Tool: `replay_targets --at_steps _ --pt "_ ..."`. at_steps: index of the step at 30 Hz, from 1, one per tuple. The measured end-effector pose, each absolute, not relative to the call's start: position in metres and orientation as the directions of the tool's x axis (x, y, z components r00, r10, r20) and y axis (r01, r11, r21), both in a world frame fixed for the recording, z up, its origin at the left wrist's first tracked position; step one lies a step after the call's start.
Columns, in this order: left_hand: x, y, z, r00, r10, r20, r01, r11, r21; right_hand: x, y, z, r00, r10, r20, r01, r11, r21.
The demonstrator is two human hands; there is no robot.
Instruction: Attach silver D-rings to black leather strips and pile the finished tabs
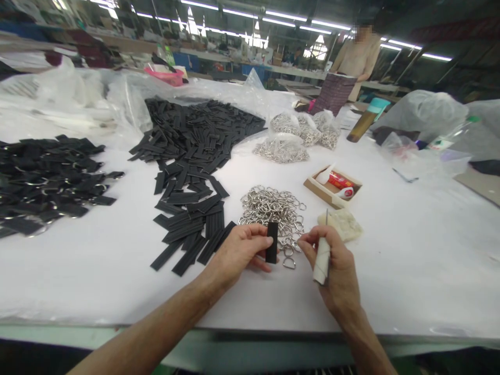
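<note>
Between the thumb and fingers of my left hand (250,247) is a short black strap piece (272,242), held upright. My right hand (338,265) is closed around a tool with a pale wrapped handle (322,262); a thin dark shaft sticks up from the grip. Its thumb and forefinger are pinched together beside the loose metal D-rings (271,208), and whether anything small sits in that pinch is hidden. One D-ring (289,263) lies apart at the near side of the heap. Left of my left hand, loose black strap pieces (187,229) spread back into a large pile.
Finished-looking straps with rings (50,179) form a heap at far left. Bagged rings (281,148) stand behind the loose ones. At right are a cardboard tray (312,185) with a red tube, a yellowish block (346,224) and a bottle (367,121). A person (357,60) stands beyond.
</note>
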State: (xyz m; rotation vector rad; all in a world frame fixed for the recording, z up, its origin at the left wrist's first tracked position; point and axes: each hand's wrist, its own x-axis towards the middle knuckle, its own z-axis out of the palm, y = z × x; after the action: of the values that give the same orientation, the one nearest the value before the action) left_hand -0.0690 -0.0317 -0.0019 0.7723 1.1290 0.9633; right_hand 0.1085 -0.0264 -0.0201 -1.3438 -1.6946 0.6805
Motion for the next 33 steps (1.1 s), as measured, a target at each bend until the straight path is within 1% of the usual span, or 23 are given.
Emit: replay_targets --at_steps 2,3,6,7,9,11,15,18,20,21,23,25,26,27,29,31,33 --pt "-0.070 -0.032 -0.001 0.102 0.925 -0.367 -0.255 0.381 0.889 0.113 -0.035 -0.021 -0.190 0.915 0.356 0.593 0.396 -0.701" --pt "-0.070 -0.032 -0.001 0.093 0.928 -0.362 -0.264 0.374 0.889 0.115 -0.039 -0.022 -0.279 0.874 0.399 0.627 0.480 -0.614" --pt "-0.070 -0.032 -0.002 0.083 0.938 -0.336 -0.286 0.346 0.894 0.115 -0.049 -0.026 -0.524 0.689 0.501 0.656 0.702 -0.278" --pt "-0.071 -0.031 -0.002 0.081 0.942 -0.327 -0.293 0.336 0.895 0.114 -0.051 -0.028 -0.577 0.631 0.519 0.652 0.738 -0.173" --pt "-0.071 -0.031 -0.004 0.080 0.946 -0.314 -0.306 0.323 0.895 0.112 -0.053 -0.031 -0.637 0.557 0.533 0.647 0.762 -0.023" --pt "-0.071 -0.030 -0.005 0.084 0.945 -0.316 -0.310 0.326 0.893 0.111 -0.051 -0.032 -0.661 0.535 0.526 0.658 0.750 0.062" --pt "-0.071 -0.030 -0.005 0.096 0.933 -0.345 -0.281 0.359 0.890 0.110 -0.045 -0.028 -0.668 0.556 0.495 0.687 0.716 0.123" --pt "-0.071 -0.031 -0.004 0.113 0.926 -0.360 -0.266 0.378 0.887 0.112 -0.041 -0.026 -0.679 0.535 0.502 0.667 0.736 0.118" --pt "-0.070 -0.031 -0.004 0.138 0.919 -0.369 -0.259 0.393 0.882 0.113 -0.039 -0.026 -0.657 0.534 0.532 0.659 0.750 0.060" --pt "-0.070 -0.032 -0.004 0.153 0.913 -0.379 -0.250 0.407 0.879 0.114 -0.038 -0.027 -0.619 0.556 0.554 0.665 0.747 -0.006" --pt "-0.068 -0.033 -0.002 0.191 0.894 -0.405 -0.216 0.440 0.871 0.115 -0.037 -0.027 -0.474 0.659 0.584 0.693 0.688 -0.214" --pt "-0.066 -0.034 -0.001 0.229 0.876 -0.425 -0.184 0.467 0.865 0.114 -0.036 -0.024 -0.274 0.782 0.559 0.698 0.562 -0.444" --pt "-0.065 -0.035 0.000 0.241 0.870 -0.430 -0.171 0.475 0.863 0.112 -0.035 -0.021 -0.186 0.825 0.534 0.684 0.499 -0.532" --pt "-0.063 -0.035 0.000 0.253 0.865 -0.433 -0.160 0.478 0.863 0.109 -0.034 -0.018 -0.122 0.853 0.507 0.668 0.448 -0.593" --pt "-0.061 -0.036 0.000 0.277 0.859 -0.430 -0.148 0.480 0.865 0.102 -0.033 -0.011 -0.074 0.868 0.490 0.645 0.417 -0.640" --pt "-0.060 -0.035 -0.001 0.307 0.854 -0.421 -0.141 0.478 0.867 0.096 -0.032 -0.008 -0.111 0.847 0.520 0.638 0.462 -0.616" --pt "-0.059 -0.035 -0.002 0.323 0.849 -0.418 -0.137 0.479 0.867 0.091 -0.031 -0.009 -0.182 0.809 0.559 0.634 0.531 -0.562"
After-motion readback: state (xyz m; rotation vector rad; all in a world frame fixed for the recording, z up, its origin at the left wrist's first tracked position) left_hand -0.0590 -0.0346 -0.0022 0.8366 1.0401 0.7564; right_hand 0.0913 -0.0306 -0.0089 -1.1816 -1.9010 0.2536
